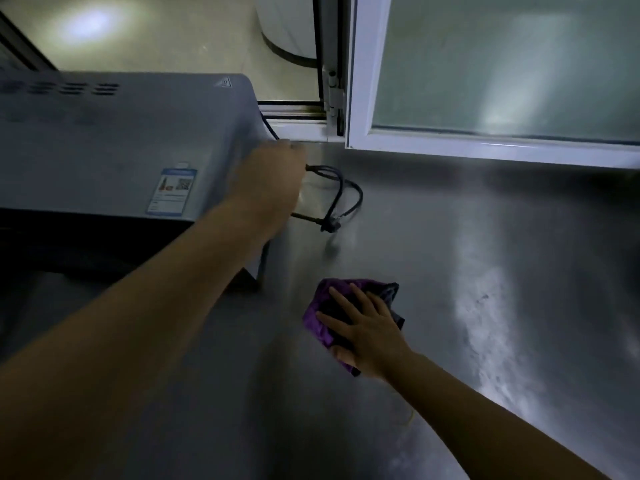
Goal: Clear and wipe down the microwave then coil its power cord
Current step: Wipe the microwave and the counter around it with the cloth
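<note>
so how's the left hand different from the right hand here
The left hand reaches far out by the microwave, at the black cord; the right hand stays nearer, off to the right. The right hand lies flat with fingers spread on the purple cloth; the left hand's fingers are blurred, so its grip is unclear. Both are bare, over the steel counter.
</note>
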A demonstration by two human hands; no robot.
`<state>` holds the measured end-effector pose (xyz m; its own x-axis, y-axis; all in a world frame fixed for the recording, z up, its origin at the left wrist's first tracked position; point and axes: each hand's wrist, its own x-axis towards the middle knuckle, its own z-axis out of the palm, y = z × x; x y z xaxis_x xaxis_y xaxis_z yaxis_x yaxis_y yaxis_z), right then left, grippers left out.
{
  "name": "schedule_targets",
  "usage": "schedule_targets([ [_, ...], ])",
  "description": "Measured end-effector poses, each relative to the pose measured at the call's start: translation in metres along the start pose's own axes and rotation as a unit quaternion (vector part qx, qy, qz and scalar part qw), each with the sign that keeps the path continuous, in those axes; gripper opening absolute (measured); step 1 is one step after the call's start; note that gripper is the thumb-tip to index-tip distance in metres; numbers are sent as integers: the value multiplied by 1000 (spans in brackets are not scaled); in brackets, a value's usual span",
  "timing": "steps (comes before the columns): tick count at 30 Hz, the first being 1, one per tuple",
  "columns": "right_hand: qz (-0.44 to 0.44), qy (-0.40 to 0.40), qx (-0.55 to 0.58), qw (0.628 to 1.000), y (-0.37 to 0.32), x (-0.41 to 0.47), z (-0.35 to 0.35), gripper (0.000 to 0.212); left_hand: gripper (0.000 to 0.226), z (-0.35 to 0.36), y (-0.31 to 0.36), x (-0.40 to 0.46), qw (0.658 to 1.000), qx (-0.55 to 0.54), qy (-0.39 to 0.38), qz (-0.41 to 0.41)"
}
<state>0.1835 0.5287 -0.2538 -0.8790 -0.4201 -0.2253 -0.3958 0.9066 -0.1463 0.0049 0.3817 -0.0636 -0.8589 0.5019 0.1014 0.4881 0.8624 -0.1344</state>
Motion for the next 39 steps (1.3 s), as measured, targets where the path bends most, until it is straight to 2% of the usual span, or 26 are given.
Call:
schedule_targets([
  [3,-8,13,21,1000,5,32,0,61,11,-17,-26,14,999,13,11,-38],
  [5,7,29,25,999,14,53,-4,59,10,-23,-42,20,996,-15,58,-61],
  [8,35,42,20,998,35,85,-11,59,20,-27,-67,25,979,-107,145,-99],
  [10,59,45,15,997,52,107,-17,59,24,-27,-87,28,957,-184,160,-155],
  [12,89,50,18,995,67,129,-26,59,26,-25,-103,30,906,-319,156,-228],
  [14,114,52,17,992,75,145,-31,59,26,-22,-113,32,823,-465,159,-283],
  [15,120,53,14,991,76,148,-33,58,26,-20,-117,32,793,-506,163,-298],
  [19,120,31,18,992,56,135,-29,58,17,-17,-133,29,705,-588,174,-357],
  [23,35,23,2,999,16,89,-16,56,20,-21,-146,25,629,-640,172,-405],
  [24,24,28,-9,999,8,79,-15,55,21,-22,-148,24,626,-643,171,-407],
  [27,32,30,-13,999,0,71,-19,53,19,-24,-152,22,645,-629,159,-404],
  [29,31,34,7,999,4,87,-23,53,17,-26,-153,25,639,-633,155,-408],
  [31,39,22,44,998,12,113,-26,54,20,-29,-155,31,604,-658,152,-423],
  [33,67,42,53,995,19,143,-28,55,25,-34,-156,36,575,-675,157,-434],
  [37,107,74,31,991,30,201,-42,55,25,-47,-155,40,528,-693,222,-439],
  [38,116,83,27,989,33,213,-44,54,26,-49,-155,38,539,-690,235,-422],
  [39,124,90,27,988,37,226,-47,54,27,-51,-156,36,564,-680,244,-400],
])
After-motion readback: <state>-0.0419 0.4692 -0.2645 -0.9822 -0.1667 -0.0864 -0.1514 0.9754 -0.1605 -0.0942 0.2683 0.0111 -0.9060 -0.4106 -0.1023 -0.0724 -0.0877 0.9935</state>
